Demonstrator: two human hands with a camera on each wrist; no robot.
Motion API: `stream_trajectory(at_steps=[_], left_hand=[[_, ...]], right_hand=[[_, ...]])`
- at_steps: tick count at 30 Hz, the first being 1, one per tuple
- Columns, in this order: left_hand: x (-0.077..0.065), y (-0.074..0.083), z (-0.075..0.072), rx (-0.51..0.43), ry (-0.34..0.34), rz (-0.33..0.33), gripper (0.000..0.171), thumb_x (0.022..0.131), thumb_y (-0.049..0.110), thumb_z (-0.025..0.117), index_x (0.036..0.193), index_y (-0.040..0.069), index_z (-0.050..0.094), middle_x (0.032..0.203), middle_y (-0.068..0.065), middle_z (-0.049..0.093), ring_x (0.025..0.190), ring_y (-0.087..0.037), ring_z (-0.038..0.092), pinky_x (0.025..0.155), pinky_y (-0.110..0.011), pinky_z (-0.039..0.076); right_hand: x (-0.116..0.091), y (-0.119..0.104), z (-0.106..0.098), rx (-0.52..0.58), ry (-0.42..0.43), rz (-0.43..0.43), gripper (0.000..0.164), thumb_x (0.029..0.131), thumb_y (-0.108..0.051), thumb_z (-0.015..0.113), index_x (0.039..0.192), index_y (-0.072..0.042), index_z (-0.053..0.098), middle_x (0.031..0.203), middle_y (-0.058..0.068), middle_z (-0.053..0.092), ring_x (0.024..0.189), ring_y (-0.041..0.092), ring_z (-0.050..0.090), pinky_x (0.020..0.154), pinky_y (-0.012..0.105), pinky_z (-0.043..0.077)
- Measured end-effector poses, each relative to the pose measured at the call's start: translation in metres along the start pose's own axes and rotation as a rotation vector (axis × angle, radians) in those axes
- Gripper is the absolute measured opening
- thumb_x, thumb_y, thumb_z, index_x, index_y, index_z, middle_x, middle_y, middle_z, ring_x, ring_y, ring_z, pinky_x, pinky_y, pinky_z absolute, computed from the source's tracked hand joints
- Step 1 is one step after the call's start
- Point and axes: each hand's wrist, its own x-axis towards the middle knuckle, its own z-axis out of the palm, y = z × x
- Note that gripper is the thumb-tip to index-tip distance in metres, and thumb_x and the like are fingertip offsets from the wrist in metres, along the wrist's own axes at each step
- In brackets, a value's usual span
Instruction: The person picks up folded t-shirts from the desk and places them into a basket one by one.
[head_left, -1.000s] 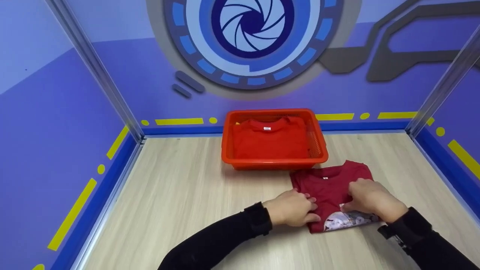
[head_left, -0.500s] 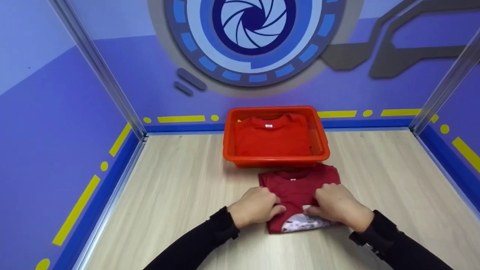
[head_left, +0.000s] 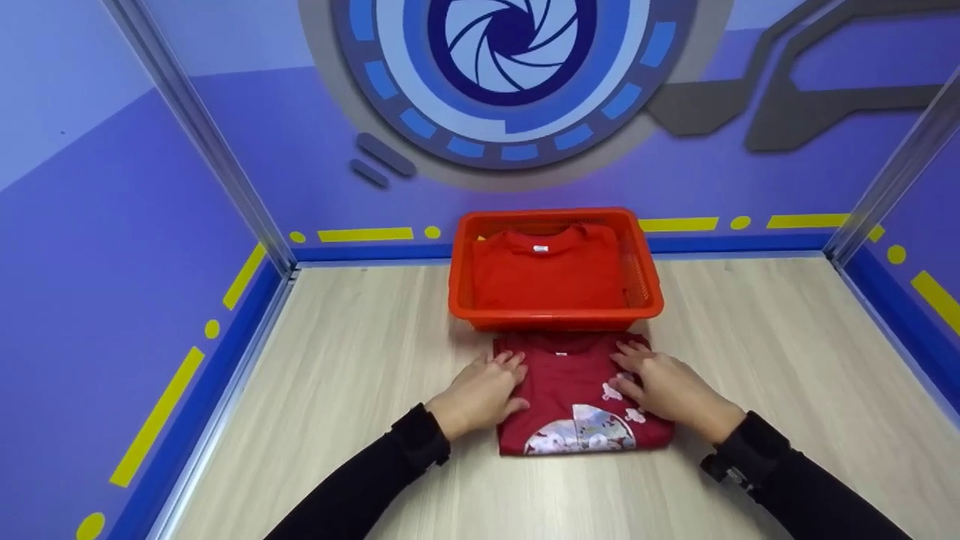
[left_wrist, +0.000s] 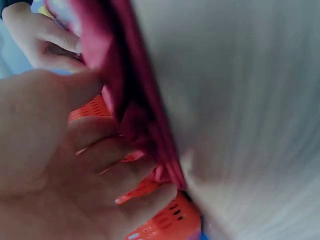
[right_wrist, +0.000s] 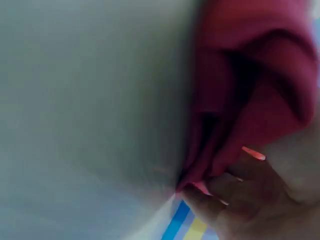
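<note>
A folded dark red T-shirt [head_left: 559, 382] with a pale printed patch lies flat on the table, just in front of the orange-red basket [head_left: 555, 322]. My left hand [head_left: 480, 394] rests at the shirt's left side, its fingers extended forward along the edge. At the right side, my right hand [head_left: 675, 394] touches the cloth with its fingers spread. In the left wrist view the layered edge of the shirt [left_wrist: 102, 50] shows beside the fingers. The right wrist view shows the loose folds of the shirt's side [right_wrist: 270, 110] by the fingertips.
Inside the basket lies a folded bright red shirt [head_left: 547, 277] with a white neck label. The wood-grain table [head_left: 360, 360] is bounded by blue-purple panels [head_left: 247, 165] with metal corner posts at the back left and back right.
The dark red T-shirt has slid left with both hands, from the basket's front right corner to straight in front of it. The fingers, curled on the cloth earlier, have loosened and spread.
</note>
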Motion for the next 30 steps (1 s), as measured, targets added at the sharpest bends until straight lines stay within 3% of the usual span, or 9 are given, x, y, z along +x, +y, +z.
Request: stream_trajectory(at_steps=[4, 7, 9, 12, 15, 17, 20, 26, 30], left_hand=[[-0.003, -0.006, 0.001, 0.021, -0.058, -0.046, 0.07, 0.107, 0.052, 0.069, 0.161, 0.009, 0.057, 0.171, -0.012, 0.051, 0.16, -0.03, 0.051, 0.131, -0.054, 0.042], [-0.007, -0.006, -0.004, 0.049, -0.068, -0.037, 0.07, 0.105, 0.055, 0.071, 0.158, 0.009, 0.062, 0.168, -0.012, 0.056, 0.156, -0.029, 0.055, 0.128, -0.052, 0.045], [-0.008, -0.007, -0.008, 0.058, -0.059, -0.019, 0.067, 0.104, 0.056, 0.072, 0.152, 0.01, 0.068, 0.162, -0.012, 0.062, 0.15, -0.028, 0.062, 0.122, -0.048, 0.051], [-0.008, -0.012, -0.012, -0.006, 0.006, -0.012, 0.047, 0.104, 0.05, 0.075, 0.127, 0.01, 0.082, 0.137, -0.01, 0.079, 0.124, -0.026, 0.077, 0.102, -0.043, 0.062], [-0.003, -0.019, -0.014, -0.094, 0.12, -0.034, 0.028, 0.106, 0.039, 0.075, 0.1, 0.012, 0.082, 0.101, -0.006, 0.083, 0.094, -0.023, 0.08, 0.08, -0.04, 0.063], [0.0, -0.024, -0.014, -0.113, 0.195, -0.059, 0.025, 0.107, 0.033, 0.074, 0.091, 0.014, 0.077, 0.085, -0.005, 0.078, 0.082, -0.023, 0.077, 0.072, -0.04, 0.061], [0.006, -0.027, -0.012, -0.076, 0.267, -0.106, 0.022, 0.106, 0.031, 0.074, 0.093, 0.012, 0.077, 0.086, -0.006, 0.079, 0.084, -0.027, 0.079, 0.072, -0.044, 0.062], [0.018, -0.024, 0.001, -0.001, 0.281, -0.186, 0.035, 0.104, 0.043, 0.076, 0.099, 0.008, 0.077, 0.09, -0.012, 0.079, 0.088, -0.032, 0.078, 0.078, -0.046, 0.064], [0.021, -0.021, 0.009, -0.002, 0.281, -0.193, 0.038, 0.102, 0.044, 0.078, 0.107, 0.006, 0.076, 0.098, -0.014, 0.078, 0.093, -0.035, 0.076, 0.081, -0.046, 0.064]], right_hand=[[0.002, 0.0, 0.002, 0.014, -0.038, 0.009, 0.049, 0.106, -0.024, 0.074, 0.144, 0.007, 0.068, 0.153, 0.031, 0.064, 0.146, 0.051, 0.06, 0.119, 0.065, 0.049], [0.002, -0.003, -0.006, 0.016, -0.058, 0.008, 0.049, 0.105, -0.026, 0.076, 0.143, 0.005, 0.07, 0.148, 0.029, 0.069, 0.141, 0.048, 0.065, 0.116, 0.064, 0.052], [0.001, -0.002, -0.014, 0.03, -0.066, 0.01, 0.047, 0.103, -0.025, 0.078, 0.14, 0.003, 0.073, 0.139, 0.026, 0.075, 0.129, 0.043, 0.074, 0.109, 0.061, 0.058], [0.006, 0.002, -0.025, 0.084, -0.016, 0.022, 0.035, 0.102, -0.02, 0.079, 0.131, 0.001, 0.079, 0.118, 0.017, 0.083, 0.097, 0.028, 0.08, 0.089, 0.049, 0.066], [0.013, 0.012, -0.032, 0.105, 0.095, 0.043, 0.021, 0.102, -0.013, 0.078, 0.119, -0.003, 0.084, 0.102, 0.009, 0.085, 0.081, 0.017, 0.073, 0.074, 0.037, 0.063], [0.017, 0.019, -0.033, 0.102, 0.147, 0.066, 0.016, 0.102, -0.011, 0.077, 0.114, -0.004, 0.086, 0.099, 0.007, 0.084, 0.081, 0.015, 0.073, 0.074, 0.035, 0.061], [0.022, 0.028, -0.032, 0.119, 0.12, 0.094, 0.015, 0.101, -0.012, 0.078, 0.112, -0.005, 0.086, 0.1, 0.006, 0.084, 0.086, 0.019, 0.074, 0.078, 0.038, 0.062], [0.032, 0.033, -0.024, 0.157, -0.039, 0.108, 0.027, 0.102, -0.019, 0.08, 0.124, -0.004, 0.081, 0.109, 0.009, 0.081, 0.103, 0.03, 0.072, 0.096, 0.054, 0.059], [0.036, 0.03, -0.017, 0.131, -0.06, 0.074, 0.029, 0.1, -0.017, 0.082, 0.125, -0.003, 0.079, 0.11, 0.01, 0.077, 0.104, 0.031, 0.068, 0.097, 0.054, 0.057]])
